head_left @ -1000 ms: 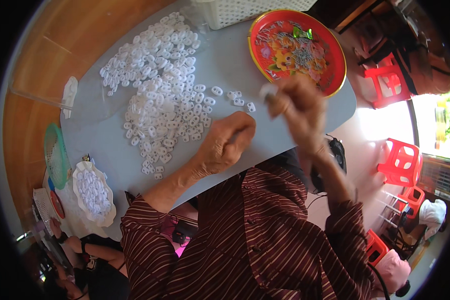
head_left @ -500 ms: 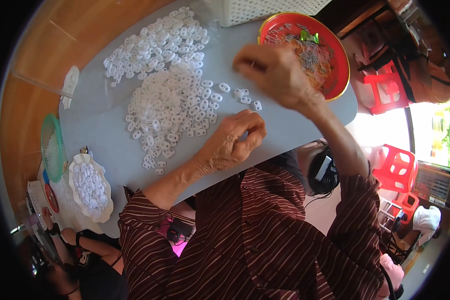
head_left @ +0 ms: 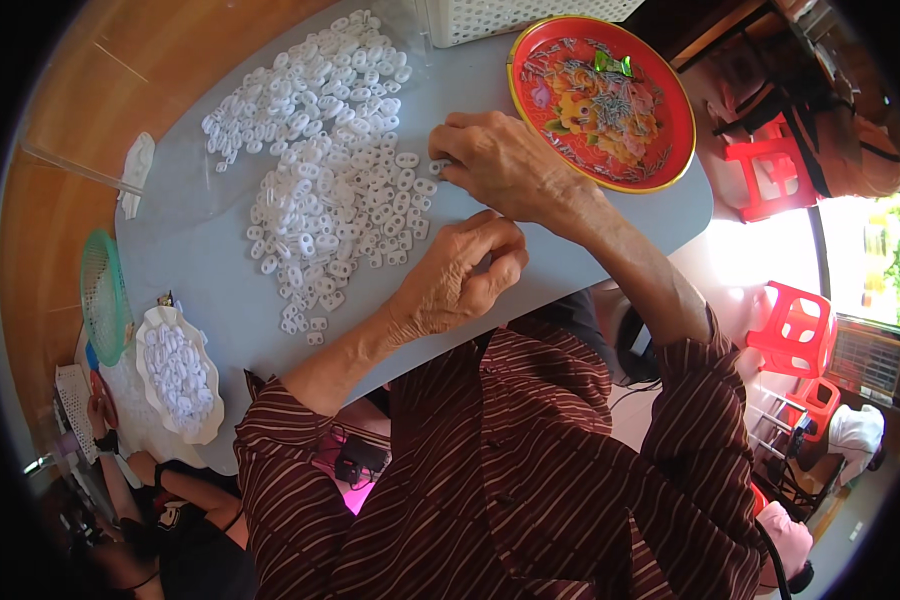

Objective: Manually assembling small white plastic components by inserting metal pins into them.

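A heap of small white plastic pieces (head_left: 325, 170) spreads over the grey table (head_left: 220, 290). My right hand (head_left: 500, 160) rests on the table at the heap's right edge, fingertips pinching one white piece (head_left: 436, 167). My left hand (head_left: 460, 275) lies curled on the table just below it, fingers closed; I cannot see anything inside it. A red round tray (head_left: 602, 100) with a flower pattern and several thin metal bits sits right of my right hand.
A white basket (head_left: 510, 18) stands at the table's far edge. A white dish full of white pieces (head_left: 178, 375) and a green basket (head_left: 102, 295) sit at the left. Red plastic stools (head_left: 790, 330) stand on the floor to the right. Another person's arm (head_left: 120, 470) shows at lower left.
My right hand came down from the red tray to the table and now touches the pieces at the heap's right edge. The left hand has stayed curled in place.
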A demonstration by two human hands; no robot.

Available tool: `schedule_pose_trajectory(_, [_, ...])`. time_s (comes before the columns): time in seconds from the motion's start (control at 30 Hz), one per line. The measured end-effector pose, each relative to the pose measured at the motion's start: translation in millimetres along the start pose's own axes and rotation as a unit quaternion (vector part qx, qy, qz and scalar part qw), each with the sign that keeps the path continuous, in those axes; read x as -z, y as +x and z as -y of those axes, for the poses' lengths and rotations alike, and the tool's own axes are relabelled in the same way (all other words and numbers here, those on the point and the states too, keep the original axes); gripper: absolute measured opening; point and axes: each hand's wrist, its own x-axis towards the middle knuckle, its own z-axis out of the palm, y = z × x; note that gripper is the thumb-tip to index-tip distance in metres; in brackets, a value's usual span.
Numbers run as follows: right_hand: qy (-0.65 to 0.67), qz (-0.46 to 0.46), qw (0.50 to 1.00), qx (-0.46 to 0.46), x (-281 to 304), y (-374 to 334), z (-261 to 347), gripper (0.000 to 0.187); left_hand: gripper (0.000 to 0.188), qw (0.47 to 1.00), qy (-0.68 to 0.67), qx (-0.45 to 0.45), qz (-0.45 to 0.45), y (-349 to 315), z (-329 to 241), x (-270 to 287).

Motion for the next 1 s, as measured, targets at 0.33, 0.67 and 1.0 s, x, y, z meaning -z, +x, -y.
schedule_pose_trajectory(0.33, [0.011, 0.034, 0.999, -0.017, 29, -14, -1, 0.013, 0.009, 1.000, 0.018, 0.001, 0.014, 1, 1, 3])
schedule_pose_trajectory(0.67, [-0.013, 0.018, 1.000, 0.013, 18, -20, -1, 0.008, 0.003, 1.000, -0.005, 0.007, -0.004, 1, -1, 0])
schedule_pose_trajectory(1.0, [0.228, -0.044, 0.967, -0.106, 38, -45, 7, 0.007, 0.026, 0.973, -0.197, 0.111, -0.040, 2, -2, 9])
